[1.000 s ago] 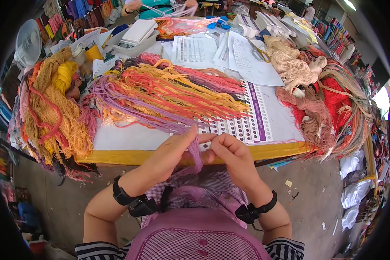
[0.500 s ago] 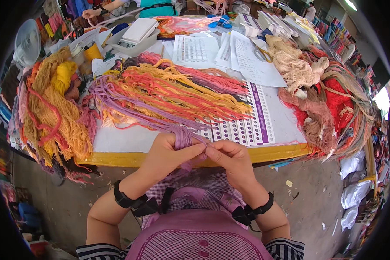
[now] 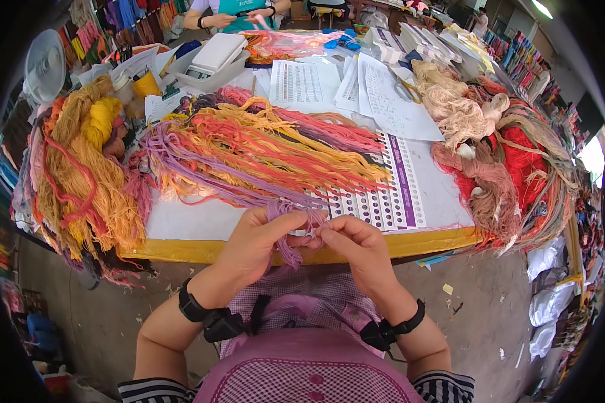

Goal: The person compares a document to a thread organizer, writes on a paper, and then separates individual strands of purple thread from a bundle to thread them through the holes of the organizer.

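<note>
Nearest the camera, both hands meet just off the desk's [image 3: 202, 250] yellow front edge. The left hand [image 3: 252, 245] has thumb and fingers closed around a bundle of purple thread [image 3: 286, 232], so that grip is shut on the strands. The right hand [image 3: 353, 245] pinches in from the other side, fingertips touching the same bundle; its grip looks closed too, though what sits between those fingertips is too small to tell. The bundle's long axis runs toward the person: it comes off the desk edge, passes between the two grips and hangs as a short tail over the checked apron [image 3: 302, 302]. Its far end leads up and left into the spread of purple, orange, yellow and pink skeins [image 3: 262, 148]. So the thread lies straight ahead of both grips, with the left hand wrapped on it and the right just beside it. Against half a second ago, the hands sit a touch closer together and the purple tail hangs more plainly below them; a second ago the left arm reached further up onto the desk. Beyond the fingers lies a white card with rows of small holes and a purple stripe [image 3: 396, 195]. Further out are loose paper sheets [image 3: 302, 84], a heap of yellow-orange yarn [image 3: 87, 174] at left and red and tan yarn [image 3: 511, 161] at right. At the far side, another person's hands [image 3: 249, 17] are busy.
</note>
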